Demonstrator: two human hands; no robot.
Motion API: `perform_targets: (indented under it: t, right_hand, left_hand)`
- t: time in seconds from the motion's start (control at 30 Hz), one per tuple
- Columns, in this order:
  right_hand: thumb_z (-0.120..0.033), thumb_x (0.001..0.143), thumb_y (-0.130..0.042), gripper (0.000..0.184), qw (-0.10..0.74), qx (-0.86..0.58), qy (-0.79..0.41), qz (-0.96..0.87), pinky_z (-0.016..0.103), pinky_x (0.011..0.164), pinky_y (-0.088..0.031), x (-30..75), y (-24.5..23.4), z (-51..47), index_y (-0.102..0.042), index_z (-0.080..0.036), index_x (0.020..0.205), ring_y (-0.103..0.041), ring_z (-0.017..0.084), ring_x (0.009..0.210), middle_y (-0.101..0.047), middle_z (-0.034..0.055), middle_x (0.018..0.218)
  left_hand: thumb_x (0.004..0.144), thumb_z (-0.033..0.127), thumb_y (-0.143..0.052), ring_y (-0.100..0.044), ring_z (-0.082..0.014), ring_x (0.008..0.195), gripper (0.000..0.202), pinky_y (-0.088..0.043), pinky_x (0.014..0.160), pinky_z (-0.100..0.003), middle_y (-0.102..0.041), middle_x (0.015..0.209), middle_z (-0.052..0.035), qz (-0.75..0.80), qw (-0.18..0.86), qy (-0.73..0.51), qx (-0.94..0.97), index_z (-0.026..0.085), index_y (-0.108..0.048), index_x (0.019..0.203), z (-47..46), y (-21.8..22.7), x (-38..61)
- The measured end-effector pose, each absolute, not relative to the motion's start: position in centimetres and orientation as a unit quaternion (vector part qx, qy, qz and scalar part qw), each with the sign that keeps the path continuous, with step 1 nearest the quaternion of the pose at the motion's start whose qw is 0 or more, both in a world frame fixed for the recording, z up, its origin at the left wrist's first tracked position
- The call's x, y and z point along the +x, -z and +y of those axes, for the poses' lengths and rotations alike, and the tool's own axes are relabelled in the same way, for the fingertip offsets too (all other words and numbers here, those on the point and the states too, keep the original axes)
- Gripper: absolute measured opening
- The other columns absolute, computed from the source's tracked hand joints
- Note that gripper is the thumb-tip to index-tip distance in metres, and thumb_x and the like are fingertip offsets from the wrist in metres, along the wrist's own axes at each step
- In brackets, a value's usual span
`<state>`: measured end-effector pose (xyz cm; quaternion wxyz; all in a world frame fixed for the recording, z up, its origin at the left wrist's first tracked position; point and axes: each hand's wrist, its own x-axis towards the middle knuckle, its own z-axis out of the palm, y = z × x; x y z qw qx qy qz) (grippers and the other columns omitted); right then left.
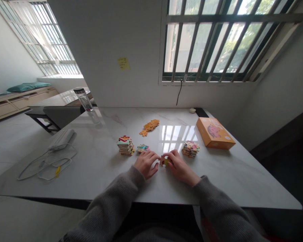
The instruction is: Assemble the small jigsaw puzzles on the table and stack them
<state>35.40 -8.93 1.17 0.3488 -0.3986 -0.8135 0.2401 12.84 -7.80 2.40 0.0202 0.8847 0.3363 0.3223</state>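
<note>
My right hand [177, 165] pinches a small jigsaw puzzle piece [164, 161], yellow-green and dark red, just above the white table. To its left is my left hand [146, 163], its thumb and fingers apart, fingertips close to the piece's left edge; whether they touch it I cannot tell. Beyond the left hand lies a low pile of blue-green puzzle pieces [142, 148], partly hidden by the fingers. A taller stack of puzzle pieces [125, 145] stands farther left. Another stack of puzzle pieces [190, 149] is right of my right hand.
Orange puzzle pieces [149, 127] lie in an overlapping row farther back. An orange box [215, 133] sits at the right. On the left are a white device [62, 139] with a looped cable [54, 168] and a clear bottle [83, 100]. The table's front edge [166, 202] runs below my forearms.
</note>
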Motion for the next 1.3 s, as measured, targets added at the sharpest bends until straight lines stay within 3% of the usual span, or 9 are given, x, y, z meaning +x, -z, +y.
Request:
perform_targets:
  t: [0.13, 0.27, 0.5, 0.63, 0.7, 0.87, 1.03, 1.17, 1.3]
  right_hand:
    - [-0.008, 0.092, -0.044, 0.036, 0.383, -0.400, -0.284, -0.782, 0.034, 0.081, -0.055, 35.2, -1.3, -8.8, -0.056, -0.024, 0.122, -0.057, 0.017, 0.085, -0.048, 0.0051, 0.101]
    - [-0.015, 0.095, -0.046, 0.033, 0.422, -0.395, -0.315, -0.752, 0.031, 0.072, -0.054, 34.8, -1.6, -8.8, -0.055, -0.024, 0.126, -0.055, 0.016, 0.080, -0.048, 0.0036, 0.095]
    - [-0.012, 0.088, -0.055, 0.043, 0.403, -0.336, -0.304, -0.795, 0.034, 0.078, -0.056, 34.2, -1.6, -9.4, -0.055, -0.026, 0.128, -0.059, 0.017, 0.087, -0.053, 0.0051, 0.102]
    - [-0.017, 0.086, -0.064, 0.048, 0.410, -0.335, -0.254, -0.809, 0.036, 0.080, -0.056, 34.3, -1.8, -9.6, -0.052, -0.027, 0.131, -0.058, 0.021, 0.102, -0.050, 0.0113, 0.128]
    - [-0.020, 0.089, -0.062, 0.044, 0.401, -0.341, -0.276, -0.804, 0.035, 0.079, -0.055, 34.4, -2.0, -9.7, -0.051, -0.026, 0.131, -0.060, 0.019, 0.094, -0.058, 0.0093, 0.119]
    - [-0.036, 0.097, -0.055, 0.021, 0.397, -0.382, -0.402, -0.732, 0.029, 0.063, -0.048, 34.2, -2.0, -9.6, -0.055, -0.021, 0.112, -0.057, 0.013, 0.064, -0.059, -0.0025, 0.072]
    - [-0.053, 0.088, -0.066, 0.036, 0.454, -0.408, -0.465, -0.641, 0.026, 0.054, -0.045, 34.0, -1.3, -8.9, -0.052, -0.021, 0.084, -0.057, 0.013, 0.058, -0.062, -0.0011, 0.071]
    - [-0.058, 0.084, -0.069, 0.042, 0.489, -0.441, -0.448, -0.604, 0.028, 0.054, -0.047, 34.2, -1.5, -8.7, -0.051, -0.021, 0.078, -0.061, 0.015, 0.056, -0.064, -0.0002, 0.066]
    - [-0.061, 0.082, -0.070, 0.044, 0.490, -0.437, -0.465, -0.594, 0.028, 0.055, -0.050, 34.2, -1.6, -8.7, -0.049, -0.022, 0.077, -0.064, 0.016, 0.056, -0.065, -0.0001, 0.065]
  left_hand:
    - [0.085, 0.019, -0.060, -0.063, -0.0220, 0.087, 0.030, -0.046, 0.086, -0.039, -0.069, 0.090, -0.0042, 0.407, 0.150, -0.363, 0.825, 0.019, -0.058, 0.115, -7.1, -0.6, 14.1]
    - [0.088, 0.026, -0.061, -0.065, -0.0178, 0.078, 0.021, -0.046, 0.072, -0.030, -0.071, 0.086, -0.0031, 0.418, 0.300, -0.380, 0.769, 0.019, -0.061, 0.108, -7.2, -0.6, 14.1]
    - [0.087, 0.039, -0.065, -0.063, -0.0163, 0.075, 0.036, -0.046, 0.068, -0.028, -0.067, 0.082, -0.0032, 0.402, 0.428, -0.449, 0.674, 0.016, -0.058, 0.114, -6.4, -0.7, 13.9]
    - [0.079, 0.051, -0.074, -0.064, -0.0165, 0.075, 0.042, -0.049, 0.070, -0.029, -0.066, 0.081, -0.0037, 0.384, 0.488, -0.465, 0.631, 0.016, -0.058, 0.095, -5.9, -0.3, 13.7]
    - [0.078, 0.055, -0.075, -0.064, -0.0167, 0.076, 0.044, -0.050, 0.072, -0.030, -0.067, 0.083, -0.0046, 0.371, 0.500, -0.453, 0.638, 0.015, -0.060, 0.090, -6.1, -0.4, 13.7]
    - [0.084, 0.049, -0.071, -0.063, -0.0156, 0.072, 0.038, -0.047, 0.069, -0.029, -0.069, 0.080, -0.0044, 0.357, 0.480, -0.413, 0.686, 0.015, -0.063, 0.098, -6.7, -1.1, 13.8]
    - [0.088, 0.035, -0.066, -0.062, -0.0175, 0.078, 0.026, -0.047, 0.069, -0.030, -0.067, 0.090, -0.0061, 0.353, 0.334, -0.435, 0.758, 0.017, -0.061, 0.106, -7.0, -1.3, 13.9]
    - [0.076, 0.034, -0.078, -0.058, -0.0254, 0.103, 0.044, -0.050, 0.089, -0.040, -0.060, 0.112, -0.0100, 0.330, 0.195, -0.424, 0.821, 0.021, -0.060, 0.113, -7.2, -1.2, 13.8]
    - [0.068, 0.032, -0.084, -0.058, -0.0267, 0.103, 0.051, -0.046, 0.102, -0.049, -0.056, 0.110, -0.0081, 0.336, 0.141, -0.403, 0.840, 0.023, -0.059, 0.112, -7.2, -1.0, 13.8]
